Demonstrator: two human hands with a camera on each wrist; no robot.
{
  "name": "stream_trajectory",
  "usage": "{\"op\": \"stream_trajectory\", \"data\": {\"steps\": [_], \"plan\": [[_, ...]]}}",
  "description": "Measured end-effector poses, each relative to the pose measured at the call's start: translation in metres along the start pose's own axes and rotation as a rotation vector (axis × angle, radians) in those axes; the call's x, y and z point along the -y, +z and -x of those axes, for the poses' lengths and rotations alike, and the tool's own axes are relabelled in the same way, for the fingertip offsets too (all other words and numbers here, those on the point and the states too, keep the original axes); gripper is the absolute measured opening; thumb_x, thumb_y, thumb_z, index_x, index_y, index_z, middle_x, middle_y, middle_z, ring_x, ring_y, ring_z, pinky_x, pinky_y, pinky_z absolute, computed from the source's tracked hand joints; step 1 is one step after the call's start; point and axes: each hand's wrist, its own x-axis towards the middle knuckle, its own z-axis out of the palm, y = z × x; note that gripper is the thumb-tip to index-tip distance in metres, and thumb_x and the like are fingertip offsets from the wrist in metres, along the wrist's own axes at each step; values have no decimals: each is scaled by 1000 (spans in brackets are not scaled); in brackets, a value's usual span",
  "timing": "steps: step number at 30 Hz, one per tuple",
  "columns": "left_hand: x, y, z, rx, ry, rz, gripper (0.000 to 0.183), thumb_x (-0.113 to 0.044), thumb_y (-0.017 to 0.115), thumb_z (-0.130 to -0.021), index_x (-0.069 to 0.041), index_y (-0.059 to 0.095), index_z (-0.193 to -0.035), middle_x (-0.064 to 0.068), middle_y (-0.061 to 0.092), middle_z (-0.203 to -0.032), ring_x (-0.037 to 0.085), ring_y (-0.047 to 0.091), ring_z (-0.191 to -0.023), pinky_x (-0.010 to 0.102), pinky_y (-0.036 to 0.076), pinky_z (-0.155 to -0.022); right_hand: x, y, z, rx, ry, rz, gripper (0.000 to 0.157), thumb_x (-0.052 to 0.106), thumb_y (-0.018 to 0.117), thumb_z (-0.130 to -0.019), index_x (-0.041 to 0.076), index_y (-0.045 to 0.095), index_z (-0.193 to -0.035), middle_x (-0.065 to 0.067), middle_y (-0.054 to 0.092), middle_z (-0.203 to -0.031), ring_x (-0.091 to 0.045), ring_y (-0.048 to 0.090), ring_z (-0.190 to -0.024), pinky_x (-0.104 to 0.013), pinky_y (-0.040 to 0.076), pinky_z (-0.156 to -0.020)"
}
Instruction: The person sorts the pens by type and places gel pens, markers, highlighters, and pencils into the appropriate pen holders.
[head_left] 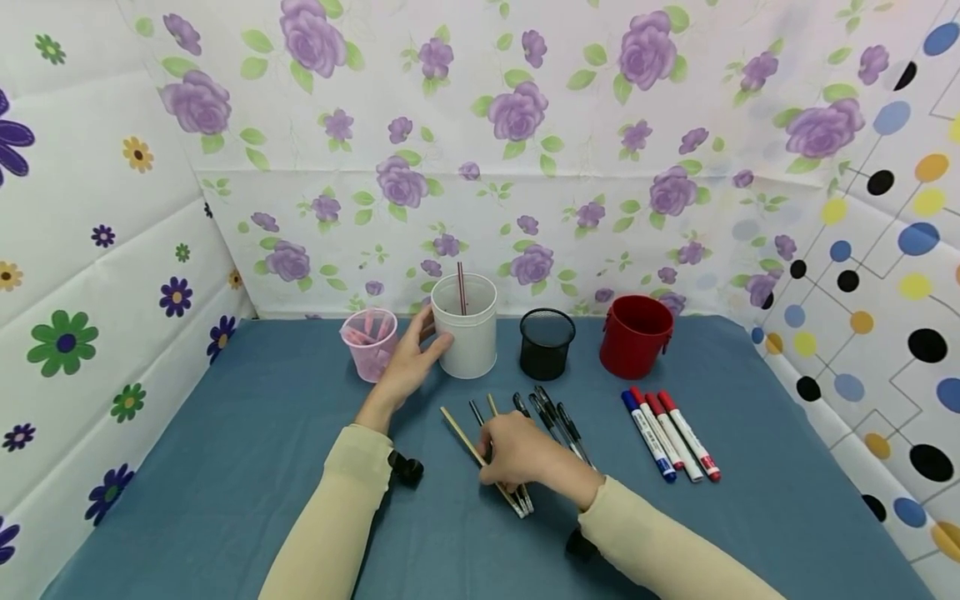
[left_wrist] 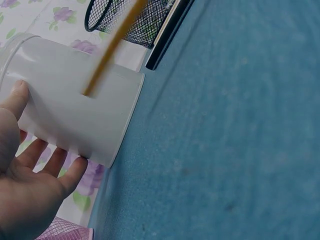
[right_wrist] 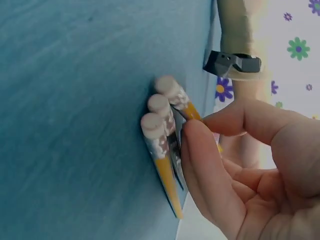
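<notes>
My left hand [head_left: 405,367] holds the side of a white cup [head_left: 471,348], thumb in front and fingers along its left side. Slim dark-red sticks [head_left: 461,292] stand inside the cup. Lower on the blue cloth, my right hand [head_left: 528,450] pinches a yellow pencil [right_wrist: 191,112] between thumb and fingers, near its white eraser end. Beside it lie a dark pencil [right_wrist: 173,142] and another yellow pencil [right_wrist: 169,182], also with white erasers. In the left wrist view the pinched pencil's far end [left_wrist: 107,55] crosses in front of the cup.
A pink mesh cup [head_left: 372,358] with pink items stands left of the white cup. On the right are a black mesh cup [head_left: 546,350] and a red bucket [head_left: 633,350]. Several black pens [head_left: 551,417] lie near my right hand; red and blue markers [head_left: 667,433] lie farther right.
</notes>
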Motion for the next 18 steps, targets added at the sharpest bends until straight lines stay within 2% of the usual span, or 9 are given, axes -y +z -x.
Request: {"op": "stream_trajectory", "data": {"steps": [6,14,18], "plan": [[0,0,0,-3,-4,-1,75,-33,63,-110,-20,22,-171,9,29,-173,35,27,-159,60,31,-124,-8,-12,3,78,-21,-200,12,-1,76,-91,1,66,-97,-8,68,-72,-28,72,-60,-36,62,-57],[0,-1,0,-8,-14,-9,75,-34,63,-109,-22,22,-171,9,29,-173,34,28,-159,59,33,-124,-19,-27,5,139,-63,-329,11,-2,69,-94,3,65,-103,-11,69,-83,-30,75,-69,-40,65,-66],[0,0,-1,-8,-7,-9,75,-32,63,-109,-21,22,-171,9,29,-173,34,28,-159,59,32,-124,-24,-36,6,122,-102,-381,13,-2,67,-96,0,65,-109,-12,70,-89,-30,76,-76,-41,66,-72]]}}
